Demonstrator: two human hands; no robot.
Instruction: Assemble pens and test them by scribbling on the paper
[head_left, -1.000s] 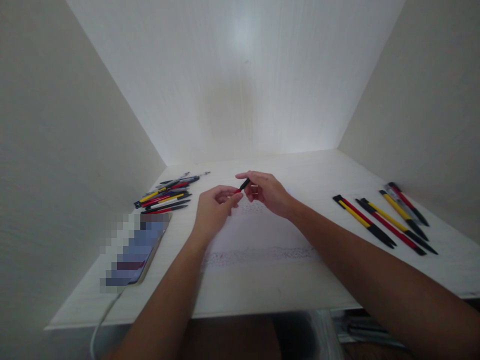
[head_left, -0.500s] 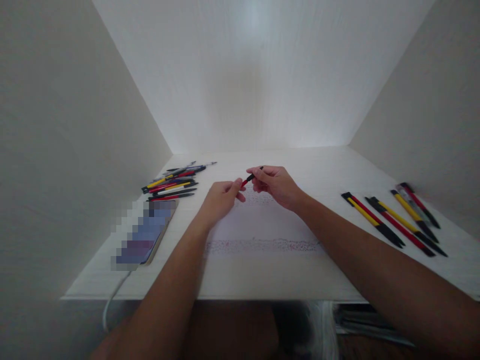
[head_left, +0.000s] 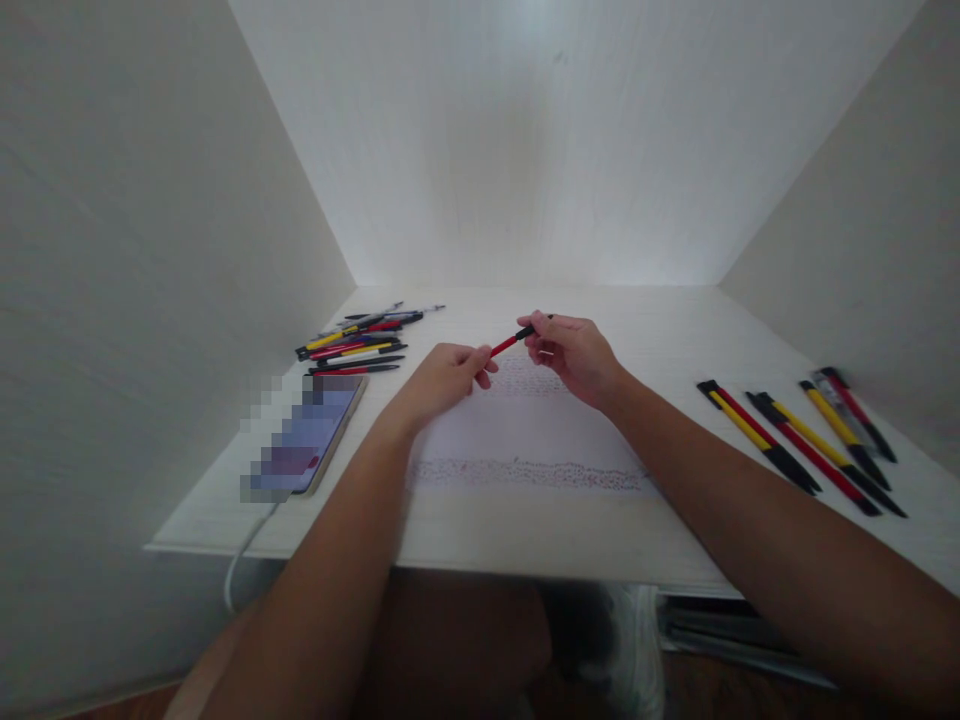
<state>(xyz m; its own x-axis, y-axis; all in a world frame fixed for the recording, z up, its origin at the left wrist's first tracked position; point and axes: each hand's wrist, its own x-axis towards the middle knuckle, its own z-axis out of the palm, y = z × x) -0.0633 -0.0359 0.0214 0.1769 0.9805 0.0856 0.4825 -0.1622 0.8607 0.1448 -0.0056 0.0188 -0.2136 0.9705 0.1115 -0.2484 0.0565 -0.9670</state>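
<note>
A red and black pen (head_left: 504,346) is held between my two hands above a sheet of paper (head_left: 525,425). My left hand (head_left: 454,375) pinches its red end between thumb and fingers. At the black end, the fingertips of my right hand (head_left: 574,355) are closed on the pen. Rows of small dark and reddish marks run across the upper and lower parts of the paper. Both forearms reach in over the desk's front edge, and part of the sheet is hidden beneath them.
At the left lies a heap of pens (head_left: 360,335) in red, yellow, black and white. A phone (head_left: 319,435), partly blurred out, lies nearer me with a white cable (head_left: 238,565). Several more pens (head_left: 802,440) rest on the right. Walls enclose the desk (head_left: 525,535).
My hands have drawn slightly apart, so more of the pen's red barrel shows between them. The camera view has shifted a little. Both hands still grip the pen.
</note>
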